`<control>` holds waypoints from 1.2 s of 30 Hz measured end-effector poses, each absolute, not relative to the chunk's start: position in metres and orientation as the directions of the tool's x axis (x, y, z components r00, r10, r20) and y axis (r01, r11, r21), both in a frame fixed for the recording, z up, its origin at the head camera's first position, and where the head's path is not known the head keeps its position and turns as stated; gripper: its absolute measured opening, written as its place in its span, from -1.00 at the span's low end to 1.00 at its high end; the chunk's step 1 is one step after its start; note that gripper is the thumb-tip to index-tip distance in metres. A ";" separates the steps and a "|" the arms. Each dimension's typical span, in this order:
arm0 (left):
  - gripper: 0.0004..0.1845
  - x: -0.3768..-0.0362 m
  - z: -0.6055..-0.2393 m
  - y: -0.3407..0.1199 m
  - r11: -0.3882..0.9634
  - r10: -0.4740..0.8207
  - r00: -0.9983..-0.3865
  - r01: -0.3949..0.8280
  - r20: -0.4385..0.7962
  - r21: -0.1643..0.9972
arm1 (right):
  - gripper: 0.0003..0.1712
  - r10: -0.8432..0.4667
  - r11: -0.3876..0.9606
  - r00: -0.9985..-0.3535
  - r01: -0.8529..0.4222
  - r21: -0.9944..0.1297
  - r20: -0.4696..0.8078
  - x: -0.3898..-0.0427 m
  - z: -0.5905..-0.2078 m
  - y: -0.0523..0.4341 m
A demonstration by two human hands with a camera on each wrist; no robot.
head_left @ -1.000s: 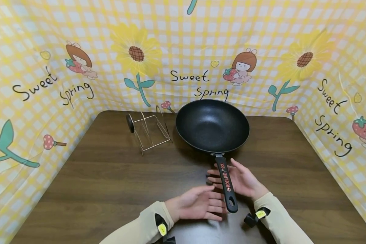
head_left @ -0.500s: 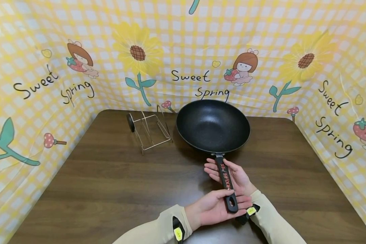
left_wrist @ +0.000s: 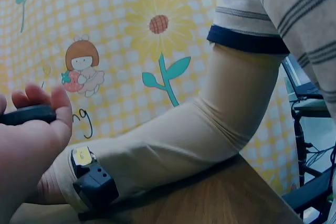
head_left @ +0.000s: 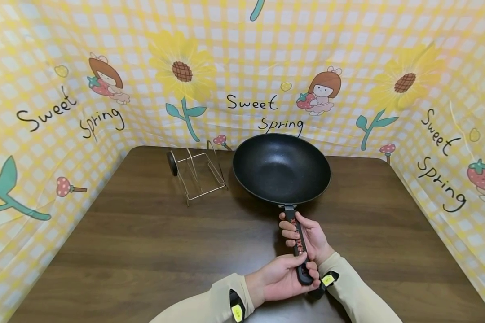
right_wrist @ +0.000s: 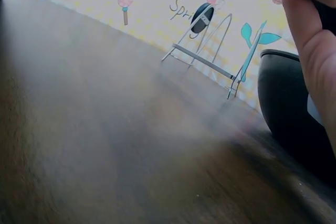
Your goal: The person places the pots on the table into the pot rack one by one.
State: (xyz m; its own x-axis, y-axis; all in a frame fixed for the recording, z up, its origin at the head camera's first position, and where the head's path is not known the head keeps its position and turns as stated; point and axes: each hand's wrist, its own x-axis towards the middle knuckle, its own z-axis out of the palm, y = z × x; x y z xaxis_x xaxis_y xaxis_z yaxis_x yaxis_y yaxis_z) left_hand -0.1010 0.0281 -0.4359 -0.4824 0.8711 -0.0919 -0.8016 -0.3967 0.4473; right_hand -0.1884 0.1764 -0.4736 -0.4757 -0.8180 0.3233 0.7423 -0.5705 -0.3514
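A black wok (head_left: 282,168) stands on the table with its handle (head_left: 304,274) pointing toward me. Near the handle's base my right hand (head_left: 313,237) grips it, fingers curled over from the left side. Lower down, my left hand (head_left: 280,276) holds the handle's end from below, its thumb laid on top and fingers curled up on the far side. The left wrist view shows those fingers around the black handle end (left_wrist: 31,114). In the right wrist view part of the wok's outer wall (right_wrist: 283,98) appears beside my right hand (right_wrist: 317,56).
To the left of the wok is a thin metal wire rack (head_left: 202,175) with a black round disc (head_left: 172,163) at one corner. The brown wooden table (head_left: 145,242) ends at a yellow checked cloth backdrop (head_left: 234,58) on the back and sides.
Both hands have closed on the wok's handle; a second ago they were spread beside it. The left hand came in from the left and beneath. The wok and rack have stayed in place.
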 end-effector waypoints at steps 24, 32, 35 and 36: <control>-0.87 -0.103 -0.449 0.022 -0.374 0.909 -0.416 -0.785 0.026 0.494 | -0.61 -0.822 -0.552 -0.404 0.740 -0.385 0.401 -0.193 -0.469 0.170; -0.91 -0.107 -0.452 0.013 -0.407 0.907 -0.391 -0.721 0.156 0.560 | -0.62 -0.822 -0.563 -0.381 0.655 -0.505 0.423 -0.195 -0.454 0.164; -0.90 -0.110 -0.452 0.009 -0.420 0.905 -0.369 -0.704 0.210 0.573 | -0.62 -0.823 -0.565 -0.377 0.613 -0.552 0.424 -0.196 -0.445 0.161; -0.89 -0.111 -0.452 0.008 -0.423 0.905 -0.358 -0.699 0.230 0.576 | -0.62 -0.824 -0.565 -0.374 0.597 -0.570 0.426 -0.196 -0.441 0.161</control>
State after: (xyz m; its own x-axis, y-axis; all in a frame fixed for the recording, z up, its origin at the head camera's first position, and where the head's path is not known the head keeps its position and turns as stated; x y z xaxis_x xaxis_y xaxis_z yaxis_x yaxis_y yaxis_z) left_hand -0.1111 0.0081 -0.4519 -0.3577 0.9050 0.2302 -0.6991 -0.4230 0.5765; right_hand -0.1961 0.1606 -0.4414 -0.3740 -0.8240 0.4256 0.5965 -0.5651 -0.5699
